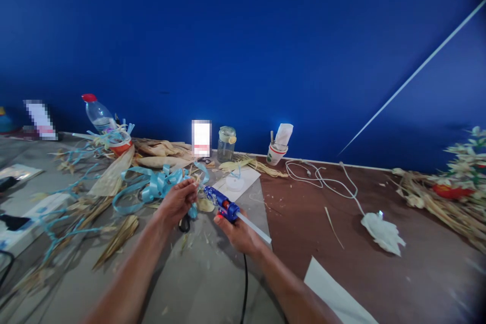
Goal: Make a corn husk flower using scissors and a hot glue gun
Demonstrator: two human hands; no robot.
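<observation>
A blue hot glue gun is in my right hand, its nozzle pointing up and left. A pale glue stick juts from its back end, and a black cord hangs below. My left hand is closed in a pinch close to the nozzle. Something small and pale shows at its fingertips, too small to name. Just behind the left hand lies a loose tangle of light blue ribbon. White paper with a small round white object lies beyond the glue gun.
Dried corn husks and a glass jar line the wall. A paper cup leans there too. A white cable runs across the brown surface to crumpled white tissue. A power strip lies left; a husk bundle lies right.
</observation>
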